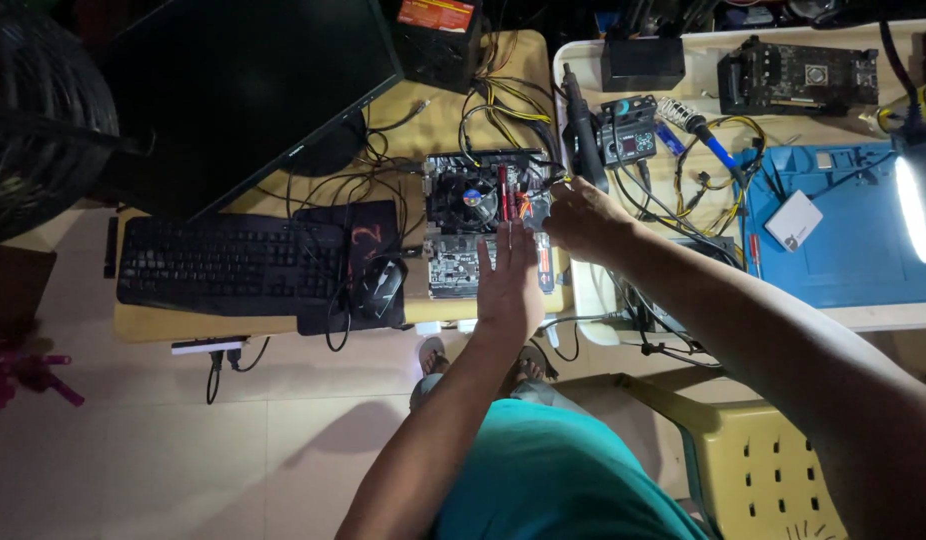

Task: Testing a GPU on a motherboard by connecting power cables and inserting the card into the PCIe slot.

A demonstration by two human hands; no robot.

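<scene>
Left hand (510,275) flat, fingers together, steadying dark square motherboard (480,222); right hand (580,218) curled at its right edge, grip unclear; seating step underway, next needs even pressure.

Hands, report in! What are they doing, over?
Left hand flat, open over motherboard. Right hand curled at its right edge, grip unclear. Cables crowd behind; mouse sits left.

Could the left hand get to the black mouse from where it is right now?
Probably yes. The left hand lies flat over the motherboard, and the mouse sits just beside it on the mouse pad, with only loose cables between.
</scene>
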